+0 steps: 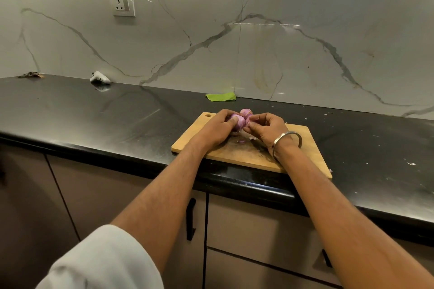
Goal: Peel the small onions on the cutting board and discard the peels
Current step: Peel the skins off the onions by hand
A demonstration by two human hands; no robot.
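Note:
A wooden cutting board (303,148) lies on the black counter, its front edge over the counter's lip. Above its far half my left hand (212,130) grips a small pink-purple onion (240,122) with thumb on top. My right hand (266,130), with a metal bangle on the wrist, pinches the skin on that onion's right side. A second small onion (246,112) sits just behind, between the two hands. A few peel scraps (242,140) lie on the board under the hands.
The black counter (98,112) runs left and right of the board, with white specks at the right. A green leaf-like piece (220,97) lies by the marble wall. A white object (99,77) sits at the back left. Cabinet doors with black handles (190,218) stand below.

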